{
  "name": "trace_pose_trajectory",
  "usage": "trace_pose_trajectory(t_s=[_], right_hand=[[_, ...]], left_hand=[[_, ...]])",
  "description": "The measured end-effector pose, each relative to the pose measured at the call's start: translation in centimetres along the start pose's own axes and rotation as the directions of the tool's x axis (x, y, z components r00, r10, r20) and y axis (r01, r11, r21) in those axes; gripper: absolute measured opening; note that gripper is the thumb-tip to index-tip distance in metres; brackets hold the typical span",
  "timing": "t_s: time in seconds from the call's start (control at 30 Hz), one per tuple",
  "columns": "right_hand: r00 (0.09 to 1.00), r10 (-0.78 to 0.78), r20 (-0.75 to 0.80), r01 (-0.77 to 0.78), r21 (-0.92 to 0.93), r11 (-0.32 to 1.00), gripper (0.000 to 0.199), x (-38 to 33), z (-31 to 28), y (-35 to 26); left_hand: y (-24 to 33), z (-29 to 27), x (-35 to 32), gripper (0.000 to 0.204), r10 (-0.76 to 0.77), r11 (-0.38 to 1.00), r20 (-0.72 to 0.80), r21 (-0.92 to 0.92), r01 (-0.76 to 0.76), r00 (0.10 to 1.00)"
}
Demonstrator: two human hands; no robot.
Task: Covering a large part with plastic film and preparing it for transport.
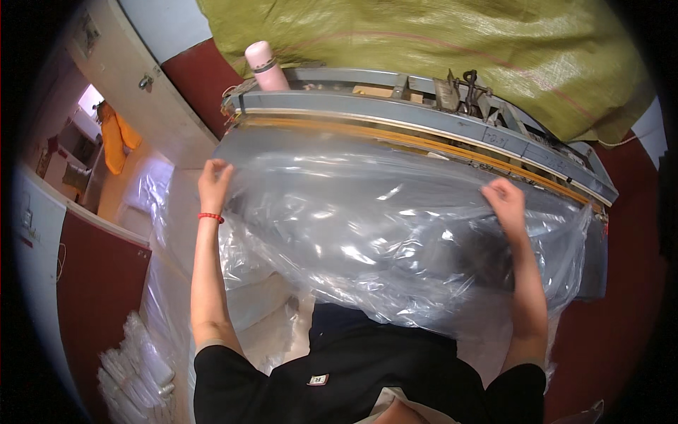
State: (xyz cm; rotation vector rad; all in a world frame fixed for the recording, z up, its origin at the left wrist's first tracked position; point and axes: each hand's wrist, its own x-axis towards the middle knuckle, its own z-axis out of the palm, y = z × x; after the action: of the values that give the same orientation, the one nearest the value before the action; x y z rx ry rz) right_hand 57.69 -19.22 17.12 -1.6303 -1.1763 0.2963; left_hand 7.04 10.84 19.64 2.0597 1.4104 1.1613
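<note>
A wide sheet of clear plastic film spreads in wrinkled folds over the grey bed of a long metal machine in front of me. With fingers pinched, my left hand holds the film near its left end. A red bead bracelet circles that wrist. My right hand is closed on the film's upper part toward the right, its fingers curled. Between my hands the film's far edge runs close along an orange-yellow strip on the machine. The film's near side hangs down in front of my black shirt.
Behind the strip lies the machine's grey metal beam, with a pink bottle at its left end and a dark clamp-like fitting farther right. A large olive woven sheet rises behind. Folded plastic is piled lower left, near an open door.
</note>
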Motion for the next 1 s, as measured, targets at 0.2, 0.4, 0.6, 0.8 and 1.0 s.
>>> trace_pose_trajectory(t_s=[0.2,0.4,0.6,0.8,1.0], right_hand=[[0.910,0.107,-0.401,-0.233,-0.281,0.931,0.015,-8.1,-15.3,6.3],[0.881,0.082,-0.465,-0.302,-0.420,0.856,0.017,-15.3,-26.1,11.9],[0.860,0.115,-0.497,-0.321,-0.352,0.879,0.017,-15.7,-27.3,14.0],[0.863,0.084,-0.497,-0.299,-0.371,0.879,0.018,-15.7,-26.8,13.0],[0.858,0.137,-0.495,-0.366,-0.403,0.839,0.019,-15.5,-26.3,12.0]], left_hand=[[-2.5,0.9,-8.3,0.039,0.366,0.757,0.218,0.495,-0.426,0.905],[4.4,2.0,-12.6,0.030,0.020,0.962,0.089,-0.272,0.005,0.996],[9.1,4.9,-13.1,0.037,-0.017,0.848,0.522,-0.445,0.289,0.853],[13.4,11.9,-8.6,0.038,0.054,0.835,0.392,-0.523,0.174,0.918],[6.6,12.5,-2.9,0.018,-0.357,0.880,0.100,-0.298,0.370,0.929]])
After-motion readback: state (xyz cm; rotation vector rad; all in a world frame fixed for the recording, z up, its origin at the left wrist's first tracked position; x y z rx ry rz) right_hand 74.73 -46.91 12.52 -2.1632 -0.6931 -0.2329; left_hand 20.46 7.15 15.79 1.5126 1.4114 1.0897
